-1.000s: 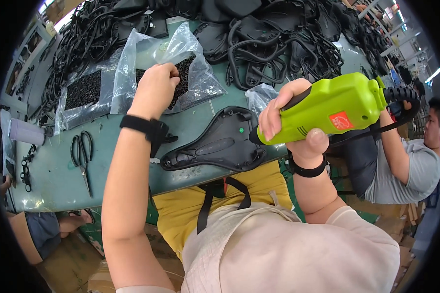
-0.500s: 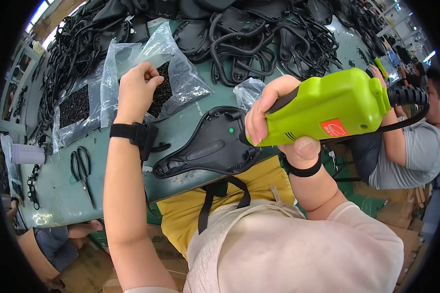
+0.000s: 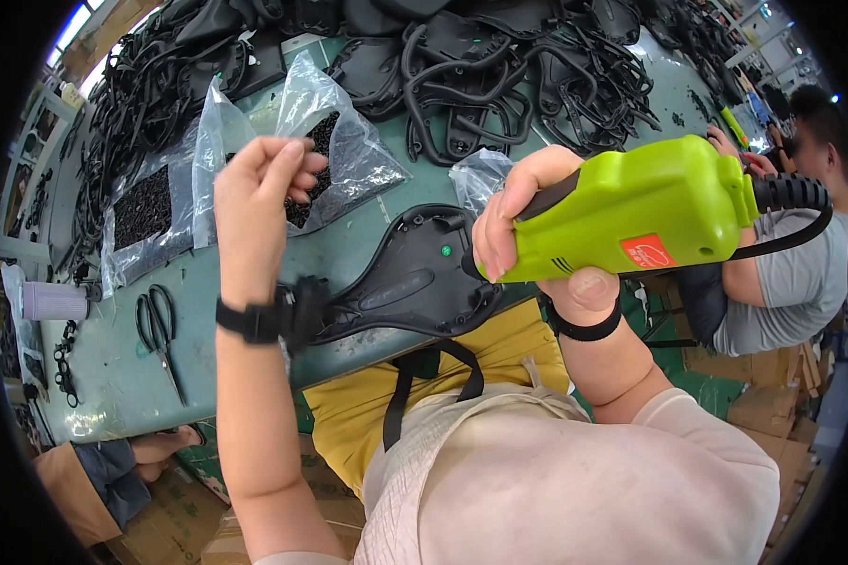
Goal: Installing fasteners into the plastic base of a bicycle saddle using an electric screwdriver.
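Note:
My right hand [image 3: 501, 226] is wrapped round a lime-green corded power screwdriver [image 3: 645, 209], its front end down beside a black bicycle saddle base [image 3: 396, 278]. The saddle base lies on the table's near edge, its narrow end partly hidden by my left wristband. Over an opened clear plastic bag [image 3: 363, 155] of small dark pieces, probably screws, hovers my left hand [image 3: 266, 179]. Its fingers are curled together with the thumb across them. What they hold, if anything, is too small to make out.
A second bag of small dark pieces [image 3: 143, 212] lies to the left. Black-handled scissors [image 3: 157, 330] and a lilac basket [image 3: 55, 298] are nearer the left edge. Black saddle parts and looped black trim [image 3: 471, 75] are heaped at the back. A co-worker [image 3: 796, 254] sits at the right.
My left hand has turned over and lifted from the small pieces, its forearm shifting slightly right. The right hand and screwdriver have hardly moved. The co-worker at the right has shifted.

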Tool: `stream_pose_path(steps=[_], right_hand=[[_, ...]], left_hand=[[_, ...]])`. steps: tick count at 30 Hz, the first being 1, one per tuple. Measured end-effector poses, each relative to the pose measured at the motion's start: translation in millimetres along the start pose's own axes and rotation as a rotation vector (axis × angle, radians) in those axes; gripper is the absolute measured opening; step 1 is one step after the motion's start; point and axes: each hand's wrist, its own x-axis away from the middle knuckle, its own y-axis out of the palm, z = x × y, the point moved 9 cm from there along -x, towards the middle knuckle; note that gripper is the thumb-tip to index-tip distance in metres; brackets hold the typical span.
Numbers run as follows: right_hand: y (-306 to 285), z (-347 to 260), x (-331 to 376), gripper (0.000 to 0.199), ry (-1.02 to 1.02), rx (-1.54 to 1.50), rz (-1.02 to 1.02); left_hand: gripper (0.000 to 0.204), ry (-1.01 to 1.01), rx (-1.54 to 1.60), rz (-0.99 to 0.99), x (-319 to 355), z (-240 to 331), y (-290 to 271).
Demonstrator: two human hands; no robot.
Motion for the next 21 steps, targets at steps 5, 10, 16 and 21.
stream_pose_path(steps=[5, 10, 16, 21], right_hand=[[-0.1, -5.6, -2.1, 0.065, 0.009, -0.008, 0.044], [-2.8, -9.1, -10.7, 0.067, 0.058, 0.238, 0.047], [-6.1, -34.8, -12.7, 0.067, -0.102, 0.028, 0.053], [4.0, -77.7, -22.5, 0.053, -0.206, -0.231, 0.002]], left_hand=[[0.023, -0.319, 0.859, -0.118, 87.3, -9.6, 57.2], [0.022, -0.444, 1.007, -0.157, 126.5, -29.6, 90.5], [0.026, -0.552, 0.983, -0.067, 139.5, -32.4, 92.5], [0.032, -0.504, 1.069, -0.078, 136.5, -22.0, 100.4]])
